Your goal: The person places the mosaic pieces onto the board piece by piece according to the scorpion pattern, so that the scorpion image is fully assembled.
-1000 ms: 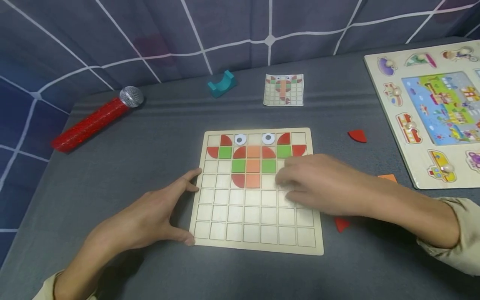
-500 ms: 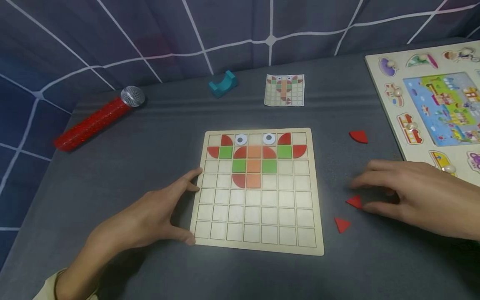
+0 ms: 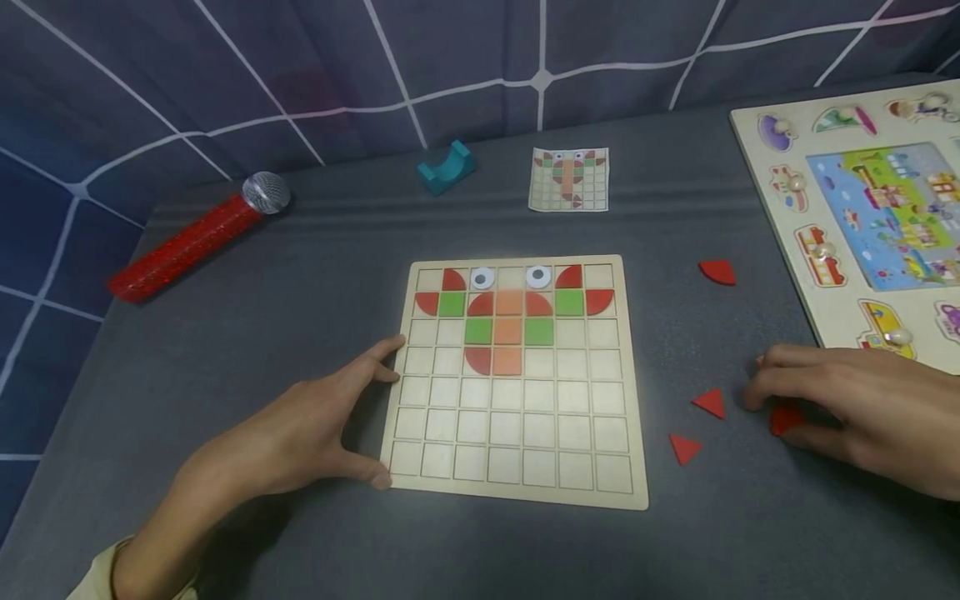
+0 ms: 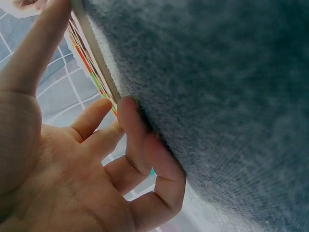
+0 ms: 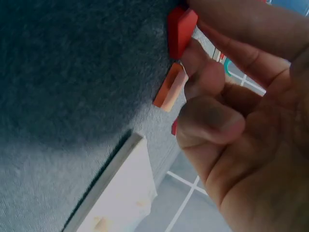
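Note:
A wooden grid board lies flat, with red, green and orange pieces and two googly-eye discs in its upper rows. My left hand rests spread along the board's left side, thumb at the near corner and fingertips at the edge. To the right of the board, my right hand pinches a red piece between thumb and fingers, low over the table. Its shape is partly hidden by the fingers. Just beside it lies an orange square piece, mostly covered by the hand in the head view.
Two red triangles and a red quarter-circle lie right of the board. Behind it are a pattern card and a teal arch block. A red microphone lies left; a picture knob puzzle fills the right.
My right hand has left the board and moved right to the loose pieces, where it now grips a red one. My left hand has stayed at the board's edge.

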Motion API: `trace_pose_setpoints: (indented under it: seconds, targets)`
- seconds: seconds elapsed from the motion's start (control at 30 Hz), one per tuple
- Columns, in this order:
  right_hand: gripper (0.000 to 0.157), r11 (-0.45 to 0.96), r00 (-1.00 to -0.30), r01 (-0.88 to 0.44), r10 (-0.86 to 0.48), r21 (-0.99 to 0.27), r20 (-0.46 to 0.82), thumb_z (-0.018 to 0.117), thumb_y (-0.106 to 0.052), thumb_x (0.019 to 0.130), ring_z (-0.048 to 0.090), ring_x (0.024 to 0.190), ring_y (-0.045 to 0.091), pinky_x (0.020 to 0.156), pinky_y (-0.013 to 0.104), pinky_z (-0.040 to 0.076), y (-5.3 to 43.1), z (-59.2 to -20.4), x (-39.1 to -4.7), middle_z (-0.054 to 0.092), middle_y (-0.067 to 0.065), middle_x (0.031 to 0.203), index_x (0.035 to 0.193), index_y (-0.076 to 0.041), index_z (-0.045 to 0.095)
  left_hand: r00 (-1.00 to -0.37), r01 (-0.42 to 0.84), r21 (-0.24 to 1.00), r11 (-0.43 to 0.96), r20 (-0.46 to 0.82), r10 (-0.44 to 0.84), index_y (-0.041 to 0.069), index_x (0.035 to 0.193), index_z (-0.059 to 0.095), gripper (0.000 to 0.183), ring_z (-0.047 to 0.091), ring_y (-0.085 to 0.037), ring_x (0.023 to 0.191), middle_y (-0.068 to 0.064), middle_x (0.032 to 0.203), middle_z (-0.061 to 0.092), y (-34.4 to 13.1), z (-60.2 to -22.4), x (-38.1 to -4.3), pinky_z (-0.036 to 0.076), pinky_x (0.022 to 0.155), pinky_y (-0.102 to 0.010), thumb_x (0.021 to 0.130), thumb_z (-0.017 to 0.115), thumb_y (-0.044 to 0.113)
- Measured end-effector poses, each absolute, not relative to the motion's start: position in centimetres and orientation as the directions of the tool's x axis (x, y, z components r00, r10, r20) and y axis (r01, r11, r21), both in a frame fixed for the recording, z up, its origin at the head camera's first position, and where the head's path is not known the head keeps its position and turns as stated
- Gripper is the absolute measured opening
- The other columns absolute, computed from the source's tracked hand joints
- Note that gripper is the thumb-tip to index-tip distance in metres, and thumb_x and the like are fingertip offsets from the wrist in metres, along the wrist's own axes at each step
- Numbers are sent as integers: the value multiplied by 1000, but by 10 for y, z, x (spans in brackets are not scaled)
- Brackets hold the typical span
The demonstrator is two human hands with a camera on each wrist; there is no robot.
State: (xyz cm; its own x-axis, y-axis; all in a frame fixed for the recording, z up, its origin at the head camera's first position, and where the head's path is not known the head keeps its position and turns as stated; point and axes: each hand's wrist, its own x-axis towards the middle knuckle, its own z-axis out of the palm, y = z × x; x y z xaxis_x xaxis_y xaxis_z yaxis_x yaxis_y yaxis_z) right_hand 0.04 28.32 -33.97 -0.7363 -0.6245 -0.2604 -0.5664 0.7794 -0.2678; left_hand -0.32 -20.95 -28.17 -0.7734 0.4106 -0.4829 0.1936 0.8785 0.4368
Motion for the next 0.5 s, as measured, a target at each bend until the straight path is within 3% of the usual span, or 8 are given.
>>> trace_pose_setpoints:
  seconds: [0.23, 0.33, 0.5]
  targets:
    - [40, 803, -769, -532, -591, -268, -243, 89, -29, 69, 44, 70, -8, 59, 27, 44, 276, -338, 2, 48, -25, 90, 95, -40, 60, -775, 193, 432, 881, -484, 407, 28, 157, 14, 127, 53, -23, 111, 1, 136, 53, -209, -282, -3, 44, 92, -51, 58, 93, 50]
    - [40, 807, -769, -521, -585, -279, -257, 88, -30, 71, 43, 69, -8, 59, 27, 43, 274, -337, 3, 48, -27, 86, 96, -40, 59, -774, 195, 431, 881, -484, 408, 29, 157, 14, 128, 53, -24, 112, 1, 137, 53, -209, -282, -4, 43, 93, -52, 58, 92, 50]
    - [46, 743, -748, -588, -650, -320, -133, 88, -23, 72, 45, 72, -10, 61, 24, 44, 272, -335, 4, 47, -33, 85, 99, -49, 59, -772, 193, 430, 882, -488, 407, 29, 157, 13, 129, 52, -25, 116, 0, 139, 53, -209, -282, -4, 41, 96, -56, 58, 92, 52]
